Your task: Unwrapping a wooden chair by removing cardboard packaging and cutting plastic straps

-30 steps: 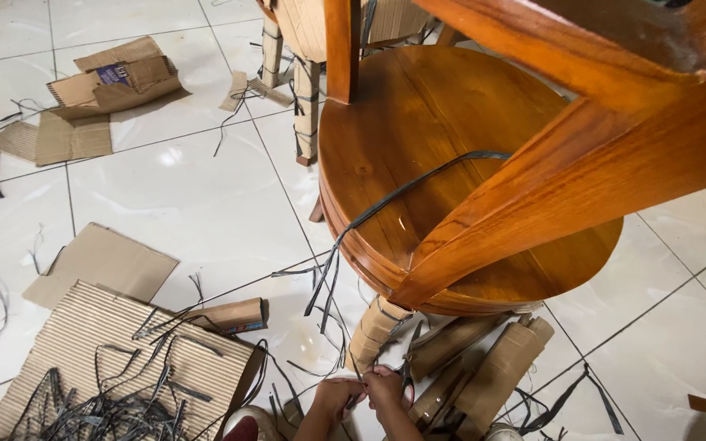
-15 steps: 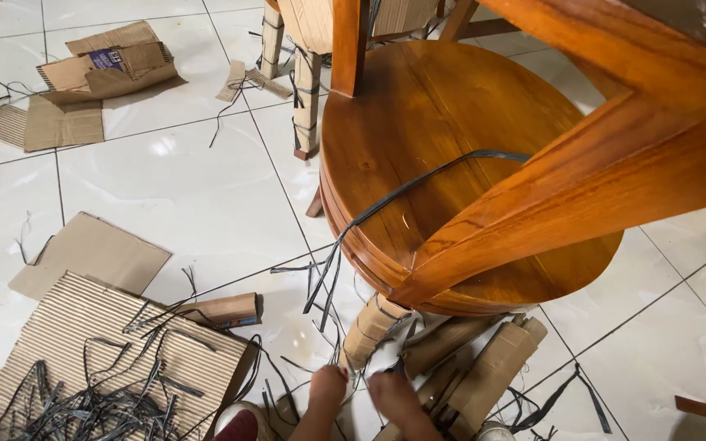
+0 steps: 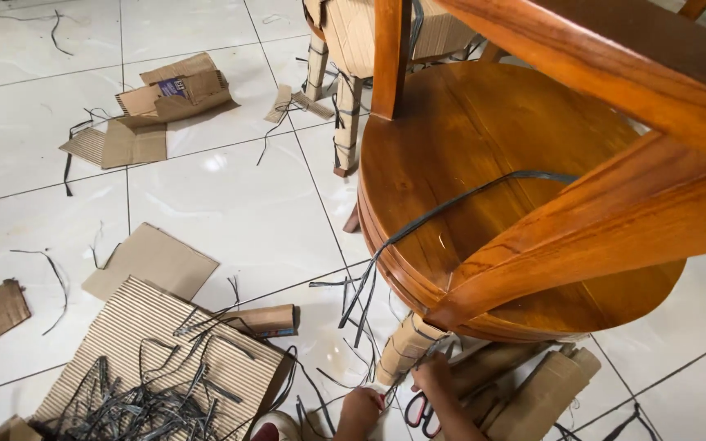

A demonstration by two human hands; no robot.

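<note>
Both hands work low down at the foot of the round wooden table (image 3: pixel 484 163), where a cardboard-wrapped leg (image 3: pixel 406 349) meets the tiled floor (image 3: pixel 206 204). Compared with a moment ago the view has slid left and up, so everything sits further right and lower: the hands, which were apart with fingers splayed half a second back, have drawn close again at the base of that leg. The left hand (image 3: pixel 360 407) is curled, fingers folded in near the black strapping (image 3: pixel 345 384) trailing off the wrap; whether it actually pinches a strand I cannot tell. The right hand (image 3: pixel 435 380) lies against the bottom of the wrapped leg, fingers bent around the cardboard, touching it. Just below that hand, red-handled scissors (image 3: pixel 422 412) lie on the floor, not held now, whereas a second ago they were up by the fingers.

Above the hands, a long black strap (image 3: pixel 451 204) runs across the tabletop and hangs over its edge down toward the wrapped leg. To the right of the right hand, more rolled cardboard pieces (image 3: pixel 545 392) lean together under the table.

To the left of the left hand lies a corrugated sheet (image 3: pixel 149 327) heaped with cut black strap ends (image 3: pixel 124 400), with a small cardboard roll (image 3: pixel 267 318) beside it. Further off, flat cardboard scraps (image 3: pixel 153 261) and a torn box (image 3: pixel 165 98) lie scattered on glossy white tiles. Another cardboard-wrapped piece of furniture (image 3: pixel 345 82) stands beyond the table.
</note>
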